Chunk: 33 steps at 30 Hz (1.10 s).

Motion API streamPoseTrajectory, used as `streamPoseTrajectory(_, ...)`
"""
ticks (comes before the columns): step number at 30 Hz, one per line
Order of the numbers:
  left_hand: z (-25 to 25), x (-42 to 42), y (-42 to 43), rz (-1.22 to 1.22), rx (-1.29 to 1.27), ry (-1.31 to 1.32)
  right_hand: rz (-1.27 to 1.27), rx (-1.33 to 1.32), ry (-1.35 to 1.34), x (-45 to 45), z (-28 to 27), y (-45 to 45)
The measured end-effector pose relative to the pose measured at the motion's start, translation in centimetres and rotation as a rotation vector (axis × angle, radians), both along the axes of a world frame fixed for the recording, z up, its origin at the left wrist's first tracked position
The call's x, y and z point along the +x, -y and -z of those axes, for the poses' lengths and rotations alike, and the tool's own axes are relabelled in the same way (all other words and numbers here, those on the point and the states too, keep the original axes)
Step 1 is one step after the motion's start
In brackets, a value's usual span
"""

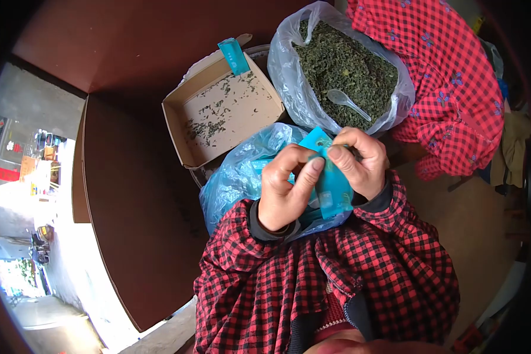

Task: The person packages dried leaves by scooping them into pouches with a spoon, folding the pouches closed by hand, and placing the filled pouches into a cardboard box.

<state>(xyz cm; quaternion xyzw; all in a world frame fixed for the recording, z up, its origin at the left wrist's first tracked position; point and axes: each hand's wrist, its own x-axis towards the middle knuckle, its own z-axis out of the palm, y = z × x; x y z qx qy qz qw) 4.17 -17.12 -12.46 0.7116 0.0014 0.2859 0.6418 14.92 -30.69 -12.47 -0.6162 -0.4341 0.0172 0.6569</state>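
My left hand [286,187] and my right hand [363,162] pinch a small teal packet [336,194] between thumbs and fingers, close in front of my chest. Its upper end sticks out above my fingertips, and its lower end hangs between my wrists. Whether the packet is sealed, I cannot tell. Under my hands lies a clear plastic bag [227,183] with more teal packets inside, partly hidden. Beyond my right hand stands a large clear plastic bag [289,74] full of dried green leaves [342,71]. On the leaves rests a clear plastic spoon [349,105].
A shallow cardboard box [177,133] holds scattered leaf bits, and another teal packet [234,57] leans on its far corner. Brown panels [141,206] rise at the left and back. Red and black checked cloth [448,82] lies at the right of the leaf bag.
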Motion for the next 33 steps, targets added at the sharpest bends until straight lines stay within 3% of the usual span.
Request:
streamPoseTrajectory(2, -0.6, -0.1, -0.3, 0.026, 0.275, 0.028, 0.012, -0.017, 0.022, 0.5, 0.5, 0.6)
streamPoseTrajectory(10, -4.9, 0.7, -4.7, 0.141, 0.61, -0.05, 0.093, -0.072, -0.05, 0.2, 0.0, 0.9)
streamPoseTrajectory(14, -5.5, 4.6, -12.4, -0.349, 0.504, -0.117, 0.176, 0.035, -0.179, 1.4, 1.1, 1.6)
streamPoseTrajectory(16, -2.6, 8.1, -18.3, -0.466, 0.513, -0.005, 0.171, 0.01, -0.193, 1.8, 2.1, 2.2)
streamPoseTrajectory(22, 10.0, 17.3, -30.6, -0.584, 0.499, -0.483, 0.183, -0.12, -0.217, 3.4, 4.7, 3.3)
streamPoseTrajectory(31, 12.2, 24.8, -31.6, -0.721, 0.464, -0.608, 0.266, -0.134, -0.279, 5.4, 7.2, 4.1)
streamPoseTrajectory(33, 13.1, 25.2, -31.6, -0.723, 0.356, -0.589, 0.238, -0.12, -0.284, 5.5, 7.6, 4.3)
